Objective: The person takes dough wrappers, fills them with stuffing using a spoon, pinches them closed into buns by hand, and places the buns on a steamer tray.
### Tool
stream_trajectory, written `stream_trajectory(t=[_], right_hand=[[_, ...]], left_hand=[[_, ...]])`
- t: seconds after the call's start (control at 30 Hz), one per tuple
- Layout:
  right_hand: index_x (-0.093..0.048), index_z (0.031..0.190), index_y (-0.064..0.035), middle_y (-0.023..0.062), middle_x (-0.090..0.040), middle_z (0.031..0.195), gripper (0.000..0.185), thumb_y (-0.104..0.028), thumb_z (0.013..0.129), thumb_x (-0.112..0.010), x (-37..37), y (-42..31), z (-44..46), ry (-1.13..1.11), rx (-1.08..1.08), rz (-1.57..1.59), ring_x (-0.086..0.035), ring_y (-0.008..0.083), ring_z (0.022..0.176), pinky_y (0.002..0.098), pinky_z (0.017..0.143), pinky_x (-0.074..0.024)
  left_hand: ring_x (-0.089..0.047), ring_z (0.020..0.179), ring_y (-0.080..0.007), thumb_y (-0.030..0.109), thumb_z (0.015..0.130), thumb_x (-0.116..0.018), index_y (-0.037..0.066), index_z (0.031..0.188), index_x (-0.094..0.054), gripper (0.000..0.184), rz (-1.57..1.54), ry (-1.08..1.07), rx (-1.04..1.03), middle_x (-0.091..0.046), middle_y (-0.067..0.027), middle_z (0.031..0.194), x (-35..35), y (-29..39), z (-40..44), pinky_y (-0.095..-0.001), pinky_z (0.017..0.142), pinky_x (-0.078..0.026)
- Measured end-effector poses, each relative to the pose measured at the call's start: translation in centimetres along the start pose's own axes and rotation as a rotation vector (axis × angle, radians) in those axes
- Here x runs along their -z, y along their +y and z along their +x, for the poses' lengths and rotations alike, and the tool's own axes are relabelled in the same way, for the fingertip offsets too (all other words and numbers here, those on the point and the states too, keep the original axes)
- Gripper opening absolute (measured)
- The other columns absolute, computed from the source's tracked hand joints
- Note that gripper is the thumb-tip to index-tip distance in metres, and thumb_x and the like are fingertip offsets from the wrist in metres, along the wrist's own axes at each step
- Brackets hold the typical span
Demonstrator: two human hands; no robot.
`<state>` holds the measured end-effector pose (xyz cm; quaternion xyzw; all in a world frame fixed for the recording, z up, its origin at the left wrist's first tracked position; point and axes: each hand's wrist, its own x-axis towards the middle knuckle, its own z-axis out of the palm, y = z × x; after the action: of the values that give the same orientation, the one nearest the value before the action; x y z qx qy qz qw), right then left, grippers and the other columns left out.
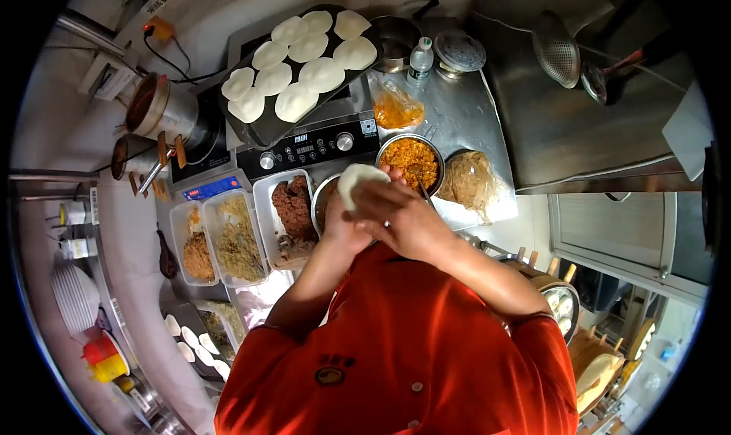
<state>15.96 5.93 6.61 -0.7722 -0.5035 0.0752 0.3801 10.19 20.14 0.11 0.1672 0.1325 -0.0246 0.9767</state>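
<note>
A round white dough wrapper [359,182] is held up in front of my chest between both hands. My left hand [343,223] is underneath, partly covered, its fingers curled up around the dough. Across the dough lies my right hand [403,220], its fingers smeared by motion, so their grip cannot be made out. Just beyond the hands is a steel bowl of orange-yellow chopped filling [409,158] with a utensil in it. Another metal bowl [320,207] is half hidden behind my left hand. Beside it, a white tub [265,188] holds dark red-brown paste.
Flat dough rounds cover a black griddle [263,127] at the back. Two clear tubs of filling [242,237] [198,256] stand left. A bottle [420,60], a bag of orange filling [397,106] and a tied bag [468,180] are on the right counter. Steamers [562,302] stand at lower right.
</note>
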Motion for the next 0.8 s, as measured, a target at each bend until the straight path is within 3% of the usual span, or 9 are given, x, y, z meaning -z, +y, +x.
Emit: stream_trajectory(t=[0.13, 0.2, 0.37, 0.5, 0.6, 0.67, 0.7, 0.77, 0.8], right_hand=[[-0.069, 0.107, -0.002, 0.0126, -0.066, 0.096, 0.028, -0.012, 0.084, -0.079, 0.0, 0.5, 0.1, 0.21, -0.196, 0.235, -0.064, 0.0277, 0.081, 0.038, 0.074, -0.053], [-0.064, 0.094, -0.0021, 0.0134, -0.064, 0.092, 0.024, -0.011, 0.079, -0.08, -0.4, 1.0, 0.6, 0.257, -0.227, 0.04, -0.064, 0.034, 0.087, 0.0445, 0.077, -0.0517], [-0.069, 0.108, -0.0045, 0.01, -0.068, 0.108, 0.025, -0.015, 0.085, -0.072, -1.2, 1.4, -0.4, 0.186, 0.09, -0.31, -0.063, 0.0293, 0.103, 0.0405, 0.092, -0.0511], [-0.07, 0.117, -0.0051, 0.0147, -0.069, 0.114, 0.035, -0.013, 0.082, -0.073, -0.5, -1.0, -1.5, 0.022, 0.024, -0.129, -0.063, 0.0338, 0.114, 0.045, 0.097, -0.0502], [-0.07, 0.112, -0.0052, 0.0178, -0.069, 0.108, 0.032, -0.012, 0.081, -0.071, 2.3, -1.4, 0.4, -0.048, -0.045, -0.006, -0.064, 0.0357, 0.108, 0.0457, 0.092, -0.0524], [-0.072, 0.089, -0.0068, 0.0173, -0.068, 0.095, 0.014, -0.011, 0.076, -0.069, 2.4, -0.6, 4.0, -0.193, 0.051, -0.094, -0.066, 0.035, 0.093, 0.046, 0.08, -0.0554], [-0.073, 0.077, -0.0073, 0.0145, -0.069, 0.076, 0.01, -0.015, 0.071, -0.069, 1.0, -1.1, 6.2, 0.049, 0.079, -0.143, -0.07, 0.0363, 0.076, 0.0465, 0.066, -0.0564], [-0.069, 0.075, -0.0117, 0.0108, -0.071, 0.08, 0.008, -0.02, 0.073, -0.07, 3.0, -2.7, 12.5, -0.155, 0.305, -0.303, -0.071, 0.0338, 0.079, 0.0462, 0.066, -0.0572], [-0.071, 0.078, -0.0107, 0.0122, -0.072, 0.084, 0.01, -0.02, 0.075, -0.07, 0.8, -3.1, 17.1, -0.043, 0.407, -0.292, -0.072, 0.0329, 0.084, 0.0475, 0.069, -0.0577]], left_hand=[[-0.06, 0.119, -0.0277, 0.035, 0.107, -0.034, 0.002, 0.129, -0.057, 0.046, -0.14, -0.077, -0.096, -0.062, -0.0146, 0.128, 0.3, -0.5, -0.5, -0.0427, 0.105, -0.048], [-0.062, 0.113, -0.0247, 0.033, 0.106, -0.031, 0.001, 0.125, -0.056, 0.044, -0.161, 0.042, -0.101, -0.062, -0.0124, 0.121, -0.1, -1.8, -0.8, -0.0397, 0.099, -0.051], [-0.058, 0.121, -0.0307, 0.034, 0.106, -0.035, -0.001, 0.126, -0.057, 0.047, -0.087, 0.05, -0.046, -0.061, -0.017, 0.129, -1.1, -1.4, -0.2, -0.0422, 0.109, -0.045], [-0.059, 0.121, -0.0381, 0.037, 0.104, -0.036, -0.007, 0.13, -0.055, 0.054, -0.157, 0.108, -0.077, -0.063, -0.0237, 0.129, 1.3, -0.7, 0.5, -0.0476, 0.109, -0.045], [-0.065, 0.112, -0.0335, 0.04, 0.101, -0.039, -0.001, 0.126, -0.059, 0.052, 0.1, 0.081, -0.182, -0.068, -0.0181, 0.119, 4.5, 0.4, 0.4, -0.0448, 0.1, -0.053], [-0.057, 0.127, -0.0324, 0.048, 0.102, -0.036, 0.01, 0.14, -0.054, 0.056, -0.048, 0.458, -0.109, -0.059, -0.0141, 0.14, 5.2, 1.7, -0.8, -0.0514, 0.107, -0.046], [-0.053, 0.131, -0.0326, 0.049, 0.102, -0.037, 0.013, 0.142, -0.054, 0.055, -0.104, 0.419, -0.145, -0.058, -0.0112, 0.142, 1.2, 1.8, -1.5, -0.0528, 0.111, -0.041], [-0.052, 0.132, -0.0318, 0.047, 0.1, -0.041, 0.01, 0.14, -0.055, 0.056, 0.091, -0.028, -0.234, -0.059, -0.0106, 0.141, 12.6, 2.6, 0.3, -0.0526, 0.111, -0.04], [-0.053, 0.131, -0.0316, 0.038, 0.102, -0.042, 0.004, 0.138, -0.056, 0.051, 0.058, -0.216, -0.109, -0.059, -0.0111, 0.141, 7.7, 1.9, 0.1, -0.0516, 0.111, -0.041]])
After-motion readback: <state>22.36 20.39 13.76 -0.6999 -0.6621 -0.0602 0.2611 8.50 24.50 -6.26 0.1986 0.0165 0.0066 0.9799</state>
